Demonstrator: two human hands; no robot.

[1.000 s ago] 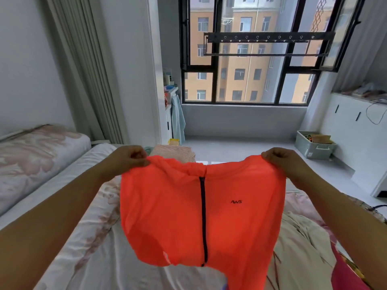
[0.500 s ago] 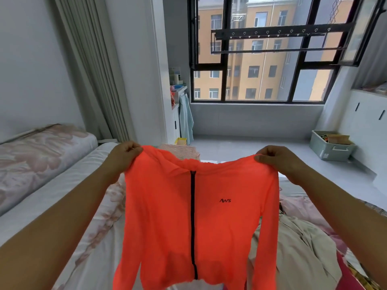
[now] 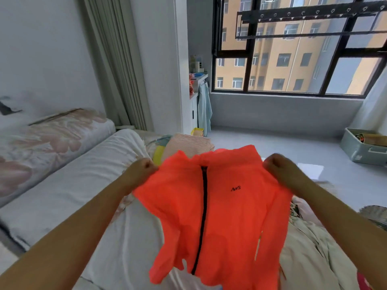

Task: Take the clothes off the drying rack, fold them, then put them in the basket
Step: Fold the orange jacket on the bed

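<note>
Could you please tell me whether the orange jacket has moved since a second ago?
Yes: the orange jacket has dropped lower, exposing more of the striped garment lying behind it.

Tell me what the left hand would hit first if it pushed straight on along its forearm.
Probably the striped pink cloth on the bed, just beyond the orange jacket the left hand grips; depth unclear.

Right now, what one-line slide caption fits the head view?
Left hand and right hand hold an orange zip jacket by its shoulders above the bed.
</note>
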